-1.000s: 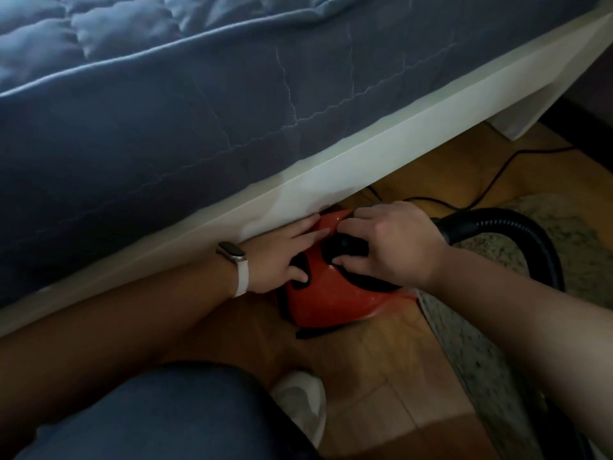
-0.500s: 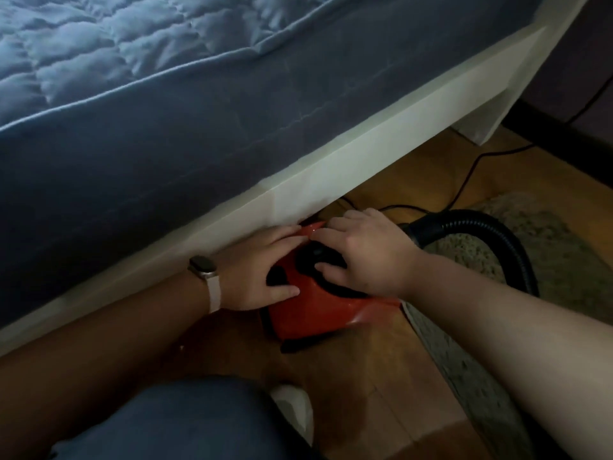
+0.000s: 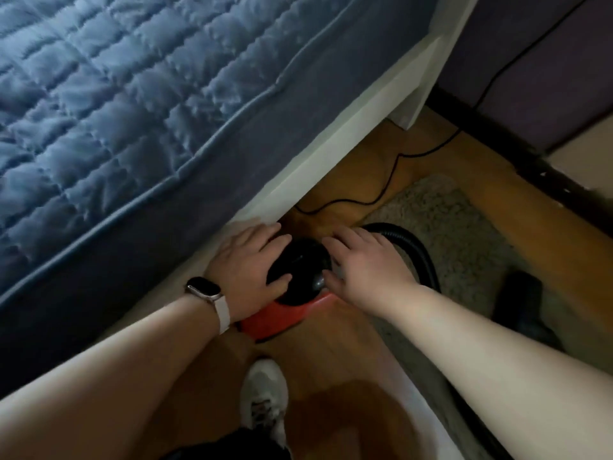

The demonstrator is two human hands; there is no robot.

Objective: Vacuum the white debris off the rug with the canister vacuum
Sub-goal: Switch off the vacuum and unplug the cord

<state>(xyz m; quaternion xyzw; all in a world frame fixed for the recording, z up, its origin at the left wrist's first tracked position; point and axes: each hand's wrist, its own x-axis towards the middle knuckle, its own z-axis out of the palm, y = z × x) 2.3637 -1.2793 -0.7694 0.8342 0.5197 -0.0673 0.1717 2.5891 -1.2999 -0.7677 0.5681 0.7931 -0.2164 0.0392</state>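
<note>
As the canister vacuum [image 3: 286, 314] sits beside the bed frame [image 3: 331, 137], hose [image 3: 422, 257] overlies rug [image 3: 464, 227].

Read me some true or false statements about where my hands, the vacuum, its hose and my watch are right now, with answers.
1. Both hands rest on the canister vacuum. True: the left hand and the right hand lie on its top.
2. The vacuum's body is blue. False: it is red with a black top.
3. The hose runs over the rug. True.
4. The watch is on the right wrist. False: it is on the left wrist.
5. A black cord lies on the wooden floor. True.
</note>
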